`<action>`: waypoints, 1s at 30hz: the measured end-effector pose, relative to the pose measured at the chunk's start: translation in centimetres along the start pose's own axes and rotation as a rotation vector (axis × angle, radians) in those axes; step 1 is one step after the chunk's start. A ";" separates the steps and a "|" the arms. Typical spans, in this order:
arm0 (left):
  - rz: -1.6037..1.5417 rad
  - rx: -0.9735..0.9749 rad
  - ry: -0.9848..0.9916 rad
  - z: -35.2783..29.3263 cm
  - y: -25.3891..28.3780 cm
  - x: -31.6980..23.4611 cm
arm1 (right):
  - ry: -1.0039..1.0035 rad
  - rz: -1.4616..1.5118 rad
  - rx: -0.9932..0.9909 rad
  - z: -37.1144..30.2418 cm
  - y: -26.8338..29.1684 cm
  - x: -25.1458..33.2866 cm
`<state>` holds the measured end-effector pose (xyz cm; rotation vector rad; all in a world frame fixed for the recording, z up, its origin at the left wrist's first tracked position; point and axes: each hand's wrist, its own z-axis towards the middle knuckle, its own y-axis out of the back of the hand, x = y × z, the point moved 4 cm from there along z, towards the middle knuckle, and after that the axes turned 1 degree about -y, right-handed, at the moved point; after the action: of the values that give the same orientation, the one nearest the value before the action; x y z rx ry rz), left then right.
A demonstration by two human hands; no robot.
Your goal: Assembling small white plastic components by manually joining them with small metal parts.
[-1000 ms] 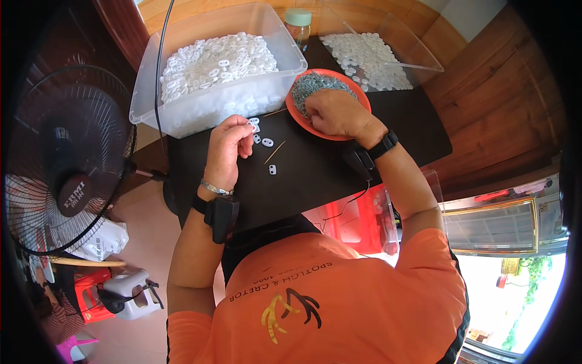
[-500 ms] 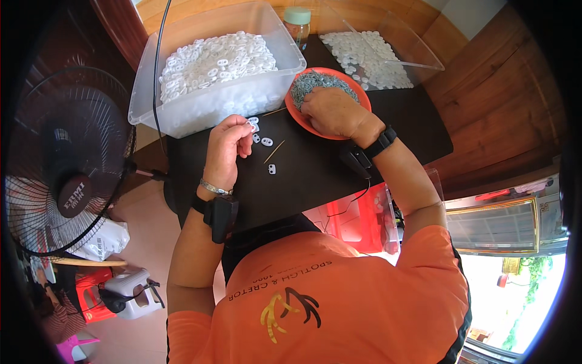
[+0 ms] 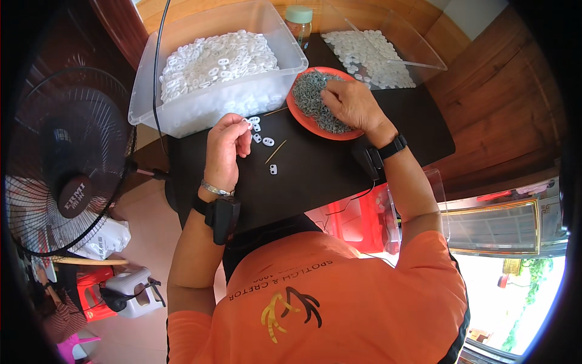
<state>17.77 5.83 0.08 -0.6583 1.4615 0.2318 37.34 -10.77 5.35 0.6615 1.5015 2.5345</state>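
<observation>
**Right hand (image 3: 351,109) moves outward over an orange plate (image 3: 310,125); left hand (image 3: 228,138) keeps its pinch**

Compared with half a second ago, the right hand has slid toward the right side of the round orange plate, uncovering more of the grey pieces (image 3: 310,91) heaped inside. Its fingers curl downward over the heap; whether they have closed on a piece, I cannot tell. The left hand has barely changed place. It hovers at the near side of a large bin (image 3: 200,112), thumb and forefinger closed on a small white piece (image 3: 248,124).

The grey pieces are thin, short and metallic-looking, tangled into a bristly mound. The plate is smooth and glossy, with a raised rim. Just beside the left fingertips, a few loose white pieces (image 3: 268,141) lie on the dark, matte table (image 3: 291,197): flat, rounded ovals, each pierced by two holes. Near them rests a slim, straw-coloured stick (image 3: 276,151), set at a slant.

The bin is cloudy, see-through plastic, filled with a deep jumble of similar white ovals. Behind the plate, to the right, a clear tray (image 3: 418,62) holds a layer of pale, rounded pieces (image 3: 370,57). Between bin and tray stands a clear jar (image 3: 299,29) with a soft green lid.
</observation>
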 end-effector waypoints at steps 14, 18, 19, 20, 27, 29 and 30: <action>-0.013 0.004 -0.087 -0.9 -1.2 -0.9 | -0.005 0.736 0.126 0.5 -1.2 9.0; 0.018 0.038 -0.114 -1.2 -1.5 -1.1 | -0.041 0.812 0.079 0.7 -3.0 8.9; 0.024 0.051 -0.133 -1.2 -1.5 -1.1 | -0.029 0.801 0.050 0.8 -3.0 9.0; 0.025 0.050 -0.132 -1.2 -1.6 -1.1 | -0.029 0.803 0.051 0.8 -3.1 9.0; 0.108 0.053 -0.214 -1.4 -1.8 -1.1 | 0.035 0.727 0.155 0.6 -3.1 9.5; 0.133 0.056 -0.225 -1.4 -1.8 -1.1 | 0.049 0.713 0.146 0.5 -3.0 9.4; 0.152 0.059 -0.225 -1.4 -1.7 -1.0 | 0.080 0.684 0.128 0.5 -3.0 9.4</action>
<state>17.42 3.92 1.51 -0.4581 1.2971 0.3677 28.77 -5.85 5.86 1.2987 1.6959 2.9724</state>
